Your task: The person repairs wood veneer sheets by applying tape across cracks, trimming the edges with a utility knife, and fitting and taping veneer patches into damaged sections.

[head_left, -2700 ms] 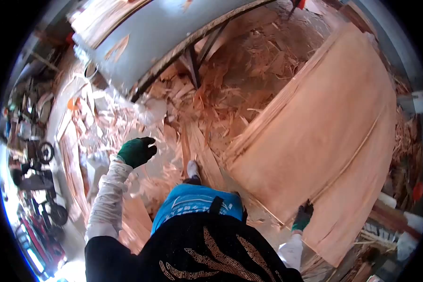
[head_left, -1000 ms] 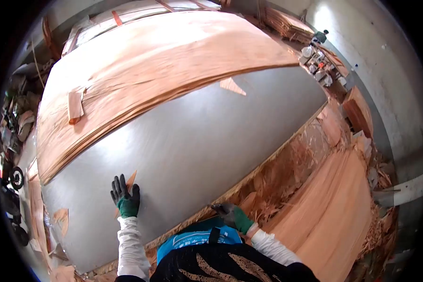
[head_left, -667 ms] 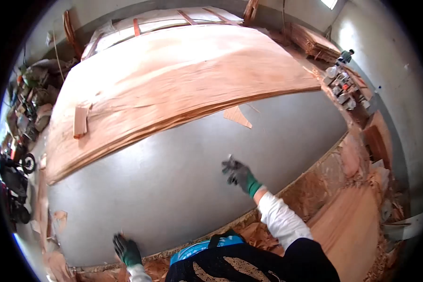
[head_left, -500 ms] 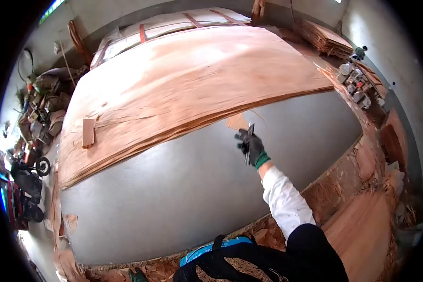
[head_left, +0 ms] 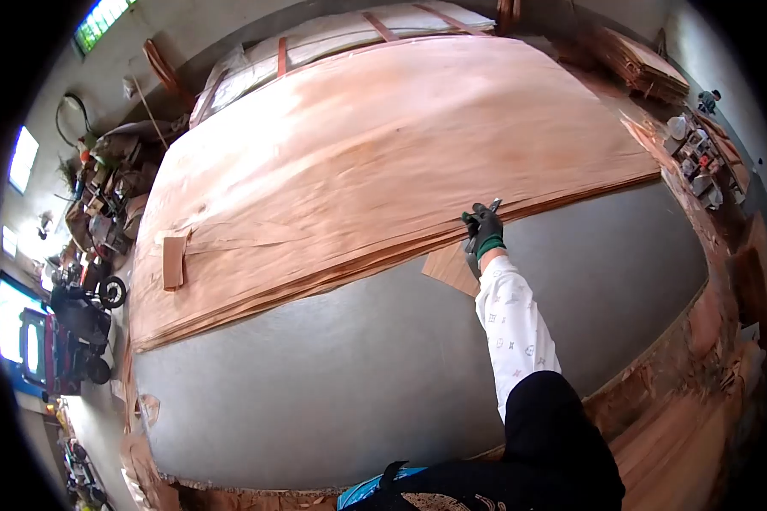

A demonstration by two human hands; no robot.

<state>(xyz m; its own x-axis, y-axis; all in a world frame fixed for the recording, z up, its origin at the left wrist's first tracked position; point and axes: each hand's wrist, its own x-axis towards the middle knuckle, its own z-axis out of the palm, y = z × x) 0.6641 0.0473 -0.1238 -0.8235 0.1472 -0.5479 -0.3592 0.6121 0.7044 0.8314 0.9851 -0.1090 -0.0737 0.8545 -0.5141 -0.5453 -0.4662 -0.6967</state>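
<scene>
My right hand (head_left: 484, 230), in a dark glove with a green cuff, is closed around a slim knife-like tool (head_left: 495, 205) whose metallic end sticks out past the fingers. It is over the front edge of a wide stack of thin wood veneer sheets (head_left: 383, 162). Just below the hand, a small veneer piece (head_left: 453, 269) pokes out from the stack onto a smooth grey surface (head_left: 315, 383). My left hand is out of view.
A folded veneer strip (head_left: 174, 262) lies on the stack's left part. Torn veneer scraps (head_left: 631, 396) line the near right edge. Piled clutter (head_left: 102, 204) and a vehicle (head_left: 77, 341) stand at left. Another sheet stack (head_left: 639, 64) and a person (head_left: 708, 101) are at far right.
My right hand has moved forward from above the grey surface to the stack's front edge, still holding the tool. The left glove, glimpsed at the bottom before, has left the view, which has shifted.
</scene>
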